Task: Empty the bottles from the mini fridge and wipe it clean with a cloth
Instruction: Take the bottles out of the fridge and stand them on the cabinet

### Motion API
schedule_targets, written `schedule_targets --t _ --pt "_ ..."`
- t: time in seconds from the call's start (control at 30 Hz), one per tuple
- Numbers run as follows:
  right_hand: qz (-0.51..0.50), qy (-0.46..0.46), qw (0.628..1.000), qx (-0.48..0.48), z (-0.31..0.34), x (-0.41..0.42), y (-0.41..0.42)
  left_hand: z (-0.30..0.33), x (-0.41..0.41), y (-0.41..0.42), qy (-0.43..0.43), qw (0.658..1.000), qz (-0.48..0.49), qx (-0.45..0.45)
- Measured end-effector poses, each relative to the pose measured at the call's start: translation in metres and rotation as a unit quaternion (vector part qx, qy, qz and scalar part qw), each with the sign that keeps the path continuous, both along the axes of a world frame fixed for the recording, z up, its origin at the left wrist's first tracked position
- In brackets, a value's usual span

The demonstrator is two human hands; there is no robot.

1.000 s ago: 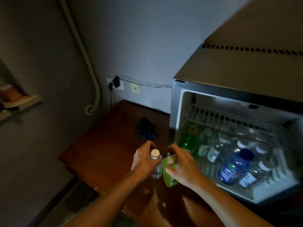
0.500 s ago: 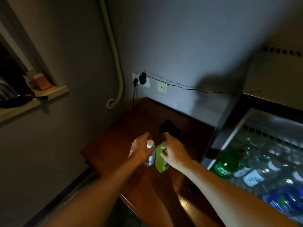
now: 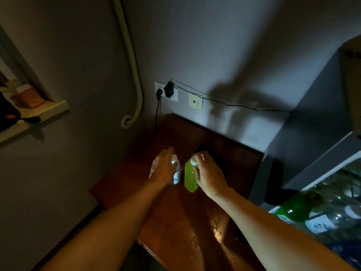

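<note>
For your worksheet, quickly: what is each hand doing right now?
Left hand: fingers extended beside the clear bottle; grip cannot be told.
Right hand: holds the green bottle near its cap.
</note>
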State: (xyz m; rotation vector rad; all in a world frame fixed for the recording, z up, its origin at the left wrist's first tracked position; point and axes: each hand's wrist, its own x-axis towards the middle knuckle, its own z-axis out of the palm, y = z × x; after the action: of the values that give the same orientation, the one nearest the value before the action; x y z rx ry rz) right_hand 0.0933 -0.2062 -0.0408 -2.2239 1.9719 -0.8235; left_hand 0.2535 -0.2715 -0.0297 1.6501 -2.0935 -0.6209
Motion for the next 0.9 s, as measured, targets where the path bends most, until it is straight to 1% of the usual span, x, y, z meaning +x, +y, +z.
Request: schedule_targets --t 0.1,0.23,0.3,0.37,0.5,0.6,0.7,0.8,0.9 --pt "0.021 0.006 1.0 0.011 -0.005 -0.003 0.008 -0.003 0.0 0.002 -0.041 0.999 -0.014 -0.003" --pt "0.032 0.014 0.999 0.042 -0.006 -0.009 0.016 -0.007 -0.001 0.013 -0.057 0.998 -0.008 -0.021" --pt "0.037 0.011 0.997 0.059 -0.003 -0.012 0.018 -0.006 -0.005 0.022 -0.07 0.996 0.007 -0.056" --pt "0.038 0.008 0.998 0.055 0.003 -0.016 0.024 -0.002 -0.013 0.034 -0.062 0.993 0.016 -0.094" --pt "0.053 0.004 0.998 0.03 0.008 -0.023 0.048 -0.003 -0.026 0.058 -0.07 0.987 -0.035 -0.138" --pt "0.05 0.024 0.998 0.028 0.004 -0.029 0.072 -0.015 -0.032 0.071 -0.043 0.98 -0.057 -0.183" --pt "0.06 0.048 0.997 -0.009 -0.007 -0.036 0.095 -0.031 -0.038 0.079 -0.018 0.971 -0.071 -0.226" --pt "0.073 0.046 0.996 -0.034 -0.017 -0.046 0.121 -0.046 -0.047 0.093 0.006 0.967 -0.074 -0.244" --pt "0.044 0.054 0.995 -0.069 -0.02 -0.056 0.158 -0.056 -0.058 0.12 0.024 0.96 -0.087 -0.265"
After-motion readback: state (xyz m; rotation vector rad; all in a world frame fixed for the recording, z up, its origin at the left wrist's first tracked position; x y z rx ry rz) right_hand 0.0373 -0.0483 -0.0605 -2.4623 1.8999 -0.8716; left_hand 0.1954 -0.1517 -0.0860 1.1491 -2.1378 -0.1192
